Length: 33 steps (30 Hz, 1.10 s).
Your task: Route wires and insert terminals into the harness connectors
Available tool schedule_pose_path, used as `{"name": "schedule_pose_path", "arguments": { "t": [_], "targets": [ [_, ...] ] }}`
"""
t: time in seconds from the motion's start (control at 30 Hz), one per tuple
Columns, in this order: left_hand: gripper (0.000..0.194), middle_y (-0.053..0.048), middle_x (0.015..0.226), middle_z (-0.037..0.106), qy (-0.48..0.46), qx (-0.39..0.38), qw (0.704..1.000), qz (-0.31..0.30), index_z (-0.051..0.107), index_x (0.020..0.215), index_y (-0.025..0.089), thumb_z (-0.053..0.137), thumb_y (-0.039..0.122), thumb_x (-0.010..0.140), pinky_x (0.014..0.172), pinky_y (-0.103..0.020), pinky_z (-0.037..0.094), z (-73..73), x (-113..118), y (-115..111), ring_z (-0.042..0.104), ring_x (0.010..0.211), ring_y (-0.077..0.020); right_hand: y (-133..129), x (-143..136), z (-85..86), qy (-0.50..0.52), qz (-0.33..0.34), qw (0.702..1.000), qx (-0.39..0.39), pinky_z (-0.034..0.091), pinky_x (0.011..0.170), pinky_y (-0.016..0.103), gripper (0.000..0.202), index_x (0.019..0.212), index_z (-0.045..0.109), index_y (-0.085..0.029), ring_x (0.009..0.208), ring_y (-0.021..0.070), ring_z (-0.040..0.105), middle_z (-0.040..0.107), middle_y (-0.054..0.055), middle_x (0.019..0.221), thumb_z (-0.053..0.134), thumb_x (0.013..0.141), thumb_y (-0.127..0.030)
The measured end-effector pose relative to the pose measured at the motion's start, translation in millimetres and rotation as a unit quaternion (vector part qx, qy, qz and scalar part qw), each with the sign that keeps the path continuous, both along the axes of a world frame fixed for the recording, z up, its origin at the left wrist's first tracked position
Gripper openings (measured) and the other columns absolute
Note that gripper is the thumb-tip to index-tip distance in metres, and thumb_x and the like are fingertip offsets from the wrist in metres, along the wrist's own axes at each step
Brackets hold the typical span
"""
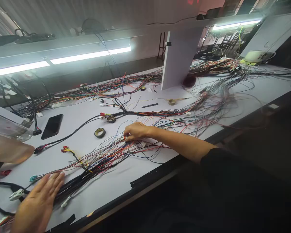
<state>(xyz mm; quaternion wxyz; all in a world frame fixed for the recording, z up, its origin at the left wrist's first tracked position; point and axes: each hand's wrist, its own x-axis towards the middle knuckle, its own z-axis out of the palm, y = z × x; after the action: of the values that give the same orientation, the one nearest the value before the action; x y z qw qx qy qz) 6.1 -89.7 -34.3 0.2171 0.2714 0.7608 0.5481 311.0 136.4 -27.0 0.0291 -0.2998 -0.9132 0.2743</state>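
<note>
A loose wiring harness [97,168] of thin red, black and blue wires runs along the front of the white table. My left hand [38,199] is flat with its fingers stretched out, at the harness's left end, beside a teal connector [33,178] and a white connector [16,194]. Farther along, my right hand [136,130] is closed in a pinch over the wires, with a small red connector [124,138] at its fingertips. Beneath that wrist lies a white connector [143,144]. A red connector with yellow wires [65,149] rests between my hands.
Black tape rolls [100,132] and a black phone [52,126] lie beyond the harness. A taped harness branch [133,113] crosses mid-table. More wire bundles [99,86] line the back, near an upright white panel [177,61]. A clear plastic box [11,126] stands at left.
</note>
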Motion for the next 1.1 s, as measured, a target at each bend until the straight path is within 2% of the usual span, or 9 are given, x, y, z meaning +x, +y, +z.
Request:
{"name": "schedule_pose_path", "arguments": {
  "t": [0.1,0.13,0.23,0.33,0.43,0.7,0.83,0.97,1.1],
  "targets": [
    [0.04,-0.004,0.102,0.069,0.124,-0.117,0.983,-0.061,0.071,0.09,0.03,0.069,0.056,0.059,0.104,-0.06,0.036,-9.8,16.9,-6.1,0.058,0.109,-0.0359,4.1,2.5,-0.1,0.026,-0.005,0.999,-0.026,0.038,0.075,0.026,0.02,0.098,0.07,-0.021,0.087,0.0184,0.06,0.068,0.002,0.097,0.07,0.082,-0.033],
    [0.042,-0.005,0.103,0.069,0.184,-0.118,0.971,-0.093,0.071,0.093,0.03,0.068,0.057,0.06,0.104,-0.059,0.036,-15.7,21.1,-7.7,0.058,0.109,-0.0353,5.9,4.1,-0.7,0.04,-0.006,0.998,-0.037,0.039,0.075,0.025,0.021,0.102,0.068,-0.02,0.088,0.017,0.06,0.068,0.003,0.099,0.067,0.084,-0.033],
    [0.04,-0.005,0.105,0.068,0.349,-0.041,0.917,-0.191,0.069,0.099,0.028,0.06,0.056,0.071,0.101,-0.05,0.041,-34.9,27.6,-12.3,0.06,0.103,-0.0298,11.3,8.7,-3.7,0.102,0.0,0.991,-0.083,0.042,0.076,0.021,0.025,0.111,0.063,-0.015,0.089,0.0125,0.06,0.067,0.004,0.102,0.055,0.094,-0.032],
    [0.034,-0.005,0.104,0.068,0.409,-0.016,0.888,-0.207,0.067,0.101,0.029,0.058,0.052,0.077,0.097,-0.045,0.042,-46.1,27.2,-15.7,0.061,0.099,-0.027,14.3,11.0,-6.8,0.225,0.017,0.951,-0.211,0.044,0.075,0.02,0.026,0.105,0.063,-0.009,0.084,0.01,0.06,0.067,0.007,0.1,0.049,0.097,-0.029],
    [0.032,-0.004,0.101,0.068,0.423,-0.006,0.883,-0.202,0.067,0.099,0.029,0.058,0.051,0.078,0.095,-0.044,0.042,-47.0,26.5,-16.1,0.061,0.096,-0.0271,14.4,10.6,-7.9,0.304,0.013,0.901,-0.308,0.045,0.071,0.02,0.022,0.098,0.065,-0.008,0.078,0.0088,0.059,0.067,0.009,0.1,0.053,0.094,-0.026],
    [0.028,-0.006,0.101,0.069,0.424,0.049,0.881,-0.203,0.068,0.099,0.026,0.063,0.044,0.077,0.093,-0.041,0.043,-45.8,32.5,-15.5,0.062,0.096,-0.0261,7.0,2.8,-1.5,0.333,-0.051,0.888,-0.313,0.045,0.067,0.021,0.012,0.09,0.065,-0.008,0.069,0.0081,0.055,0.064,0.003,0.079,0.059,0.088,-0.019],
    [0.035,-0.007,0.108,0.067,0.398,0.022,0.9,-0.174,0.065,0.11,0.025,0.06,0.043,0.08,0.095,-0.042,0.042,-33.7,40.6,-11.2,0.06,0.102,-0.0265,2.1,-1.9,3.0,0.363,-0.051,0.873,-0.322,0.046,0.068,0.022,0.01,0.091,0.064,-0.01,0.068,0.0083,0.055,0.063,0.001,0.078,0.061,0.086,-0.017],
    [0.032,-0.006,0.106,0.069,0.373,0.026,0.91,-0.18,0.068,0.106,0.025,0.058,0.043,0.082,0.097,-0.042,0.039,-18.4,57.8,16.3,0.06,0.101,-0.0261,-2.3,-4.9,7.4,0.364,-0.048,0.873,-0.321,0.048,0.071,0.024,0.019,0.101,0.064,-0.01,0.071,0.0094,0.059,0.065,0.003,0.085,0.065,0.084,-0.019],
    [0.031,-0.007,0.1,0.071,0.343,0.024,0.905,-0.252,0.069,0.105,0.022,0.056,0.038,0.082,0.094,-0.042,0.039,-12.5,81.4,60.4,0.062,0.099,-0.0263,-5.2,-5.6,8.3,0.34,-0.057,0.882,-0.323,0.047,0.07,0.022,0.027,0.112,0.06,-0.013,0.075,0.0103,0.064,0.066,0.004,0.091,0.061,0.086,-0.017]
  ]
}}
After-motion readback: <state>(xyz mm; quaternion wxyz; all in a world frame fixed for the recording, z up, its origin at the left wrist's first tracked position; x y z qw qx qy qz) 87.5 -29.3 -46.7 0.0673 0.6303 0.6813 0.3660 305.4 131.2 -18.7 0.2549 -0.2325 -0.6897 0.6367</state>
